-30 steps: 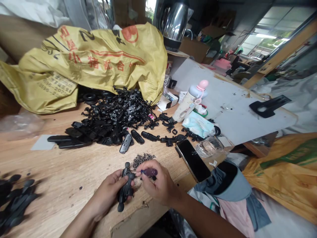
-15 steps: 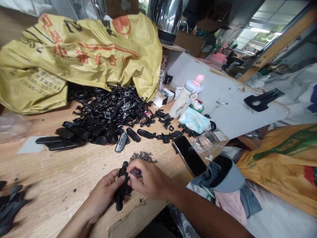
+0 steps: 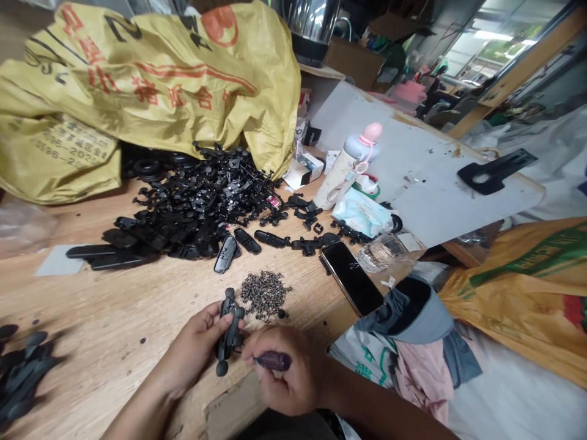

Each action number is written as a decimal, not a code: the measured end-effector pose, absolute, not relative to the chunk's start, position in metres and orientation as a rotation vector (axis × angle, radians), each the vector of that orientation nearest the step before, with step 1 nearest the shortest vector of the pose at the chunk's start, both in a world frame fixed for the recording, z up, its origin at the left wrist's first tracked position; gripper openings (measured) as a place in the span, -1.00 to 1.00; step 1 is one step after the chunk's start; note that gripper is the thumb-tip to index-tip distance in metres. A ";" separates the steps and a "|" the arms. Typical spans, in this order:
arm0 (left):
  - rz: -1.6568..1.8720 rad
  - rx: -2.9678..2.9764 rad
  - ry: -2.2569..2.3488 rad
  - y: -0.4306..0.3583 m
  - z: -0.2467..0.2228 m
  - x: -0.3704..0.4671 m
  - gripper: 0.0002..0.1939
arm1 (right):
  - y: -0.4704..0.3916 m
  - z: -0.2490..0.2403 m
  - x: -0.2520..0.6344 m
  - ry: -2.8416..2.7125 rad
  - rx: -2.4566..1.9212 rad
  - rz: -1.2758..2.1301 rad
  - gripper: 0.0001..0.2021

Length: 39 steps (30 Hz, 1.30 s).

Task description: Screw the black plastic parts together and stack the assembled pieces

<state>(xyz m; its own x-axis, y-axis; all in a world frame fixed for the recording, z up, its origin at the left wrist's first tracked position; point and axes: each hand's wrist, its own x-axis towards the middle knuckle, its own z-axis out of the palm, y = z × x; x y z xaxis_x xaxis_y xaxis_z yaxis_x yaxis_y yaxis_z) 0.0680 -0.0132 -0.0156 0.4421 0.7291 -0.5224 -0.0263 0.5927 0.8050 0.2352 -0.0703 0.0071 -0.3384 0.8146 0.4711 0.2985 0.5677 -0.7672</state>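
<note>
My left hand [image 3: 198, 342] is closed around a black plastic part [image 3: 228, 333] with round knobs at its ends, held just over the wooden table. Beside it on the right, my right hand [image 3: 287, 373] grips a screwdriver by its dark purple handle [image 3: 275, 360]. The tool's tip is hidden or too small to make out near the black part. A heap of tiny screws [image 3: 265, 293] lies on the wood just beyond both hands.
Behind is a large pile of black parts [image 3: 197, 201] under a yellow sack [image 3: 169, 91]. A phone [image 3: 352, 277], a glass [image 3: 383, 252] and a bottle [image 3: 342, 168] stand or lie to the right. More black parts [image 3: 22, 373] lie at the left edge.
My right hand has moved down and right, away from the upper side of the black part, with the screwdriver handle now more exposed. The screw heap is more visible.
</note>
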 end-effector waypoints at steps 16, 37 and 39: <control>0.524 0.776 1.003 -0.014 -0.012 0.068 -0.81 | -0.066 0.008 0.231 -1.877 -0.994 0.691 -0.85; 0.578 0.656 0.963 -0.016 -0.013 0.068 -0.77 | -0.079 0.007 0.226 -1.822 -1.050 0.588 -0.86; 0.570 0.654 0.971 -0.017 -0.012 0.070 -0.73 | -0.078 0.009 0.238 -1.649 -1.044 0.585 -0.78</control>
<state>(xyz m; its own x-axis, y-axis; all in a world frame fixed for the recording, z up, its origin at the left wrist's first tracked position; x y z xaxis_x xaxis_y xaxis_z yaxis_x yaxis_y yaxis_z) 0.0704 -0.0169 -0.0123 0.4506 0.6976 -0.5571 -0.1470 0.6735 0.7244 0.2381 -0.0782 0.0086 -0.0692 0.8576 0.5096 0.3450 0.4998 -0.7944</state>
